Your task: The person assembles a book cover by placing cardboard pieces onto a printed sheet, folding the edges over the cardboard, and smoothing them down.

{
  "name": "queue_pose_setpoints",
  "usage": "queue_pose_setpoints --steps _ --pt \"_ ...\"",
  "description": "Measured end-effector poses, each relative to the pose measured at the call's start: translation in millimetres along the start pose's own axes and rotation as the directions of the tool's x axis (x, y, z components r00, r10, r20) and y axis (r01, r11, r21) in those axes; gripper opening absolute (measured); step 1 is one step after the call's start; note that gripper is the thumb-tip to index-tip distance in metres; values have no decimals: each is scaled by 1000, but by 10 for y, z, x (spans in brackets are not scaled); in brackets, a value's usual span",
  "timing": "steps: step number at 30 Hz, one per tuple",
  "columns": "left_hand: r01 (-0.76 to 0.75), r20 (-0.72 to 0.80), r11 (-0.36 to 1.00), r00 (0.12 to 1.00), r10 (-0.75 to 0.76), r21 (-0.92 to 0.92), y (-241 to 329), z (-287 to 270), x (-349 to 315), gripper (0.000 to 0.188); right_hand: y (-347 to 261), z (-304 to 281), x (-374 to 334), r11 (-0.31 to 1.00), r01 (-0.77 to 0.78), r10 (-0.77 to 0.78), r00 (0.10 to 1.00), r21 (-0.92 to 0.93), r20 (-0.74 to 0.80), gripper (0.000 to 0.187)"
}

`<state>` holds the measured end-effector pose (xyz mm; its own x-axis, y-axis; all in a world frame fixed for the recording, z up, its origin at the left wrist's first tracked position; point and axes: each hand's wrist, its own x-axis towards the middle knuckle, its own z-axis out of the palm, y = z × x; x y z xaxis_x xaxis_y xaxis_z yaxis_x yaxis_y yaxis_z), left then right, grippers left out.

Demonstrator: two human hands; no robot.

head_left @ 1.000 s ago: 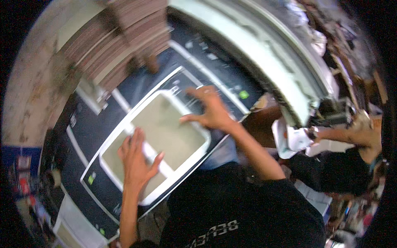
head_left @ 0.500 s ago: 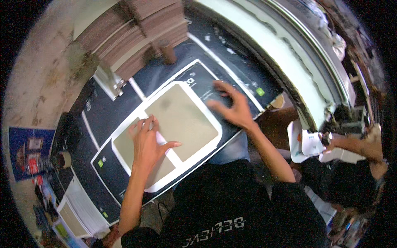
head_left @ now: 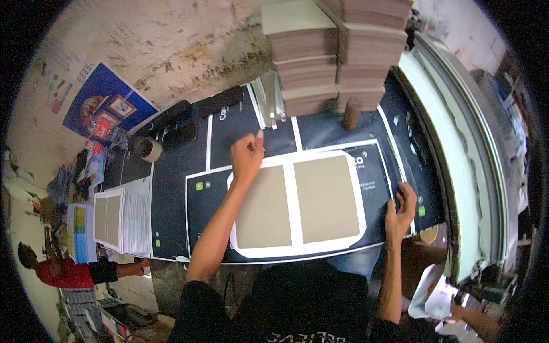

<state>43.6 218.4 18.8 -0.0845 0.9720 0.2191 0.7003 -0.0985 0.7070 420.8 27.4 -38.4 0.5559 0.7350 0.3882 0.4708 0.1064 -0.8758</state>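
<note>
Boards, where do they lie?

Side by side on a white sheet, on the dark table.

And the left hand?

By the sheet's far edge, fingers curled in; I cannot tell if they pinch anything.

Right hand?

To the right of the sheet, thumb and bent fingers apart

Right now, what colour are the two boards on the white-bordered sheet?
Greyish beige, both the left board and the right board; best seen in the head view.

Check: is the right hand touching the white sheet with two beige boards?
Apart: the head view shows dark printed surface between right hand and white sheet.
</note>
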Motion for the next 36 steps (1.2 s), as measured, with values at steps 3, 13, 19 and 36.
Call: queue_pose_setpoints --steps 3,13,19,36 --pt "66 -102 994 993 -56 93 -361 105 434 25 -10 9 -10 998 -28 30 999 -50 31 34" --pt "342 -27 896 937 -349 284 -34 411 1120 29 -111 9 42 986 47 -41 998 -160 38 21" --pt "392 -112 915 918 -381 95 -649 382 1225 15 -143 119 -24 900 223 -220 974 -375 51 16" --pt "448 589 628 808 20 -636 434 -137 -1727 27 -1593 520 -965 829 -529 500 558 -180 662 22"
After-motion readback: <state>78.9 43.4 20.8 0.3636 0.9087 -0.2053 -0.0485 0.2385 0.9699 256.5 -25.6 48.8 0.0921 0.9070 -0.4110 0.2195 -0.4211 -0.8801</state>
